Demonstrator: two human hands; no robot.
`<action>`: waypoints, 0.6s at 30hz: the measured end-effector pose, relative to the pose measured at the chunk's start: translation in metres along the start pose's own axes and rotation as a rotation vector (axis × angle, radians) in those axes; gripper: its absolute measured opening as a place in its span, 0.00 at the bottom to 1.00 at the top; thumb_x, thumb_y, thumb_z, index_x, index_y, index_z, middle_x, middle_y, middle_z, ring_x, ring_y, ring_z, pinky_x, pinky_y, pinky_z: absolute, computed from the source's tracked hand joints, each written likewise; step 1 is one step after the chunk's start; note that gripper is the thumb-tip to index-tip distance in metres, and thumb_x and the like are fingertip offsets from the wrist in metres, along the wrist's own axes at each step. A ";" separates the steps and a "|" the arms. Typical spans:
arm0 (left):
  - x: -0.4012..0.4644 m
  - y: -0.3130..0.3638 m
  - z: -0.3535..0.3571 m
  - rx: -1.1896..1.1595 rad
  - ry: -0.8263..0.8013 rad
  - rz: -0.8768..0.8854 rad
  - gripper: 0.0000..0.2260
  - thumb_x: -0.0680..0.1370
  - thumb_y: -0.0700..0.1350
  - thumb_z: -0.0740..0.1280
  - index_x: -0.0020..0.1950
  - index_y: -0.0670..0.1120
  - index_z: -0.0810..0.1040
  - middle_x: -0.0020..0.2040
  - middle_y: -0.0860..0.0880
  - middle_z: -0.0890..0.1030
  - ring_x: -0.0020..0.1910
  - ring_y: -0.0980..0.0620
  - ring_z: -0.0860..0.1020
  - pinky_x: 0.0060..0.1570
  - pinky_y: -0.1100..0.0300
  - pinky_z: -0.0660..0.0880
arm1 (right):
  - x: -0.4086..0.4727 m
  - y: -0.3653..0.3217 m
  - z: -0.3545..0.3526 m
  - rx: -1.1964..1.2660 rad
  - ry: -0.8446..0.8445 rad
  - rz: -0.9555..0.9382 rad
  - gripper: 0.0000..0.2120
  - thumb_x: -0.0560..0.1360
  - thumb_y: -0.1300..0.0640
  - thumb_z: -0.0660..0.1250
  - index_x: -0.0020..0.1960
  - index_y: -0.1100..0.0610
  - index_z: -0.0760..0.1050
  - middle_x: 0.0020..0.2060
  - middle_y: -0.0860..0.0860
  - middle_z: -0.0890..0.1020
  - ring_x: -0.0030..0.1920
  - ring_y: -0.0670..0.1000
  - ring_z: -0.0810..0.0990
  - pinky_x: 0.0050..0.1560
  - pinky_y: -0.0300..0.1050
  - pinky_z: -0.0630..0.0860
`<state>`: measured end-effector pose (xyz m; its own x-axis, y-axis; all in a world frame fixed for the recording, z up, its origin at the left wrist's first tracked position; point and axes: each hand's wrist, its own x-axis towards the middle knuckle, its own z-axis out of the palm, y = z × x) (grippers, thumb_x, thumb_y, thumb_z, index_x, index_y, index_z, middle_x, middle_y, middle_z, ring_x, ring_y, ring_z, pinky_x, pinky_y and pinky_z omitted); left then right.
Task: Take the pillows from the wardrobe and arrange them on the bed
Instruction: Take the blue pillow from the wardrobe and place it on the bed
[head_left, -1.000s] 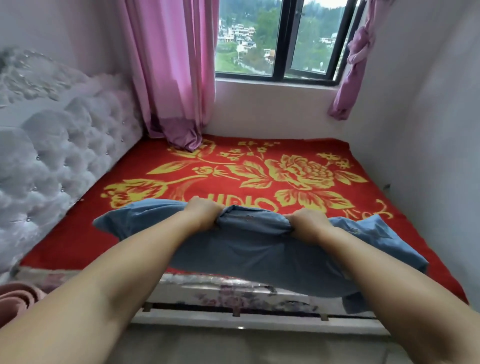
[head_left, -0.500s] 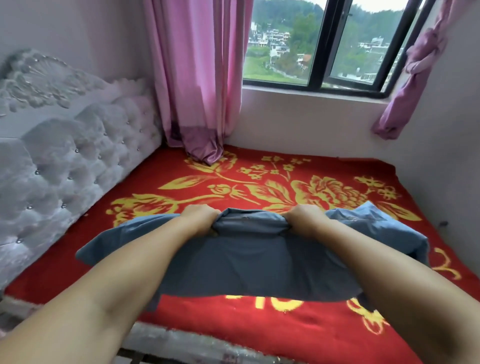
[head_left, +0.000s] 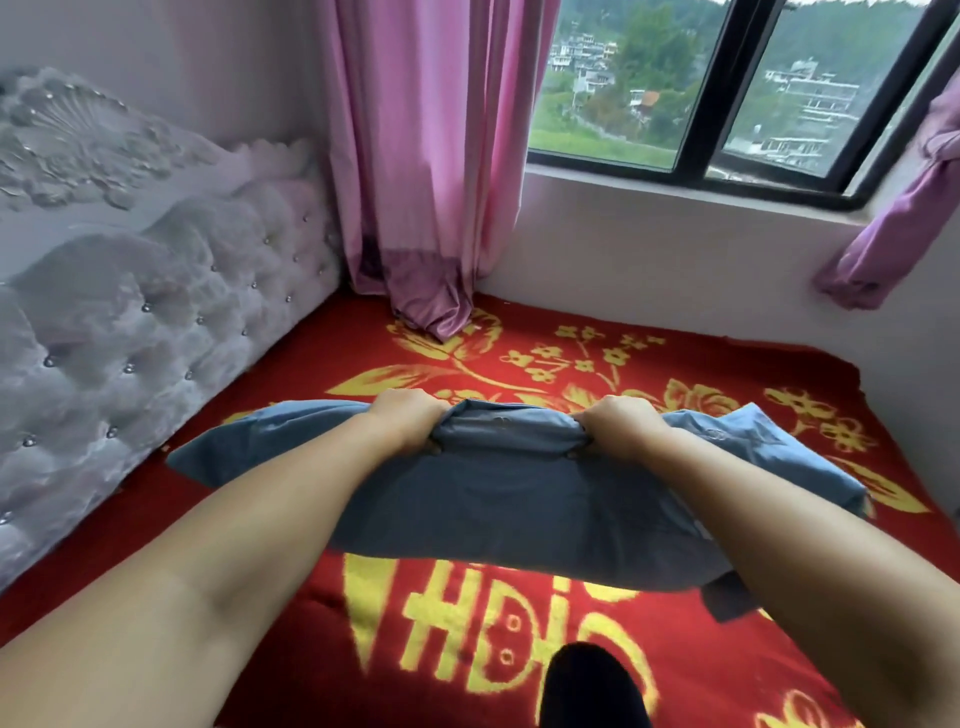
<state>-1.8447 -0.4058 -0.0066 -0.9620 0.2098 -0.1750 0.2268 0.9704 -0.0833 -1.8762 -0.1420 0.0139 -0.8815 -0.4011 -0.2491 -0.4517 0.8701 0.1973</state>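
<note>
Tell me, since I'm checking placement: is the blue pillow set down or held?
Held: both hands grip the blue pillow's far edge above the red blanket.

We see a pink curtain (head_left: 431, 156) hanging at the left of a black-framed window (head_left: 727, 98), its hem touching the red blanket with yellow flowers (head_left: 571, 364). A second curtain (head_left: 893, 228) hangs bunched at the right. A tufted grey headboard (head_left: 130, 312) lines the left side.
</note>
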 end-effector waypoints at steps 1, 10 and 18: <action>0.009 -0.004 0.001 -0.005 -0.011 -0.010 0.16 0.72 0.54 0.69 0.56 0.50 0.74 0.55 0.47 0.81 0.55 0.44 0.78 0.45 0.54 0.73 | 0.014 0.004 -0.002 -0.010 0.001 -0.016 0.16 0.75 0.42 0.62 0.57 0.49 0.76 0.53 0.51 0.82 0.55 0.56 0.80 0.43 0.42 0.67; 0.146 -0.035 -0.005 0.027 -0.122 -0.132 0.20 0.72 0.55 0.70 0.61 0.50 0.73 0.59 0.47 0.80 0.58 0.45 0.78 0.43 0.55 0.73 | 0.181 0.073 -0.011 -0.091 0.024 -0.207 0.18 0.73 0.40 0.64 0.56 0.50 0.77 0.54 0.51 0.81 0.55 0.55 0.79 0.44 0.45 0.71; 0.278 -0.030 -0.049 0.034 -0.157 -0.214 0.20 0.74 0.55 0.67 0.64 0.53 0.71 0.59 0.45 0.79 0.58 0.43 0.78 0.51 0.52 0.75 | 0.293 0.168 -0.035 -0.038 -0.004 -0.251 0.14 0.76 0.48 0.61 0.60 0.47 0.76 0.57 0.50 0.81 0.58 0.55 0.79 0.47 0.43 0.69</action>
<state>-2.1261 -0.3710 -0.0043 -0.9538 -0.0233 -0.2996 0.0284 0.9855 -0.1673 -2.2152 -0.1240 0.0072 -0.7409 -0.6019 -0.2982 -0.6610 0.7322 0.1643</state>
